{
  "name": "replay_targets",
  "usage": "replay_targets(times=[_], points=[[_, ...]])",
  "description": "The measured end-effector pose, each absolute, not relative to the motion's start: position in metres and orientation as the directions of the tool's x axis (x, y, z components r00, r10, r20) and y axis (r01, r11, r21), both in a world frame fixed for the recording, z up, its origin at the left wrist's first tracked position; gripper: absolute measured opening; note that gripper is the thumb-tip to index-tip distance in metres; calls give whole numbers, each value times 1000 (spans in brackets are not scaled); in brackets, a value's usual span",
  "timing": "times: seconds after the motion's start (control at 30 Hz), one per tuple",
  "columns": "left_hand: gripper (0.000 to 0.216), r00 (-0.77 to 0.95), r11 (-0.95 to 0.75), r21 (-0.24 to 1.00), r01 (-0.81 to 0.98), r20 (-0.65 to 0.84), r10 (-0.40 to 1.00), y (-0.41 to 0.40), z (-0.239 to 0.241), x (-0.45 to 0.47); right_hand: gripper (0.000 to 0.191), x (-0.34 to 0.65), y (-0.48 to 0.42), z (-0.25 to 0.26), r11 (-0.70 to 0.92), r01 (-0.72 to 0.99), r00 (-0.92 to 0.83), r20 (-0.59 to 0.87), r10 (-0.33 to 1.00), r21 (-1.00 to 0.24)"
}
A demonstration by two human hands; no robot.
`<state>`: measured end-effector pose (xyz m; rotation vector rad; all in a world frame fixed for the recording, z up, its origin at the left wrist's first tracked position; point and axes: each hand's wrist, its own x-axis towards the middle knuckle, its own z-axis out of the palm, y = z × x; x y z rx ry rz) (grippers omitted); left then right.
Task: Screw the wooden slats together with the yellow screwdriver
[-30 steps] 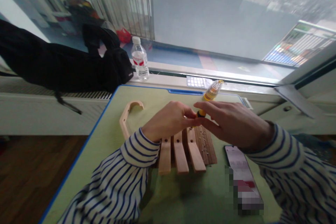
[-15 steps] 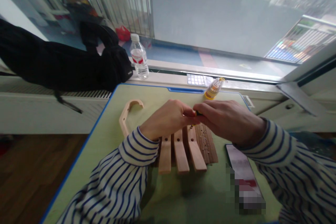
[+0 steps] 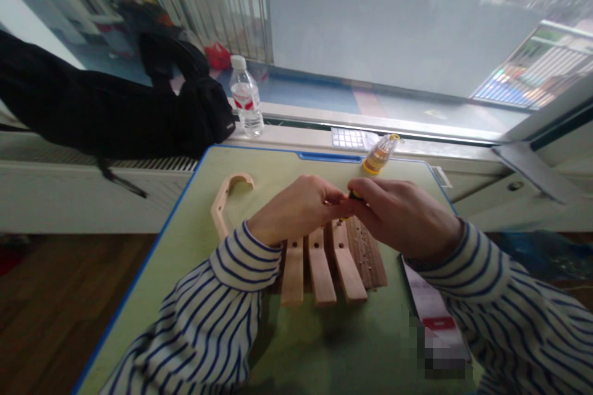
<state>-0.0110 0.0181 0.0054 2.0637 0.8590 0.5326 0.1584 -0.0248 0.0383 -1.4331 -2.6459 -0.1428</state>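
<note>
My right hand is closed around the black-and-yellow handle of a small screwdriver. Just left of it, the fingers of my left hand are pinched together at the lower part of the same tool, and its tip is mostly hidden. Below both hands, three bent pale wooden pieces with dark screw holes lie side by side across a dark brown board. Small screws or pegs dot the board's right part. A hook-shaped wooden piece with holes lies to the left, apart from my hands.
A clear container with a yellow base stands at the table's far edge. A phone lies by my right forearm on the green table. On the sill are a water bottle and a black bag.
My right hand has turned slightly around the handle, its thumb and fingers shifting so more of the handle shows. My left hand stays nearly in place, as do the wooden pieces.
</note>
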Motion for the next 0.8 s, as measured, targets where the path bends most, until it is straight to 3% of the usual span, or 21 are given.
replay_targets(times=[0.43,0.7,0.8], points=[[29,651,-474,767,431,99,752,16,9,-11,25,153,-28,41,479,878,-473,171,864,7],[35,637,-500,719,483,103,764,15,12,-10,39,161,-29,55,535,845,-526,150,837,-22],[35,648,-504,725,469,106,755,15,12,-10,34,161,-28,62,566,824,-561,113,820,-17]])
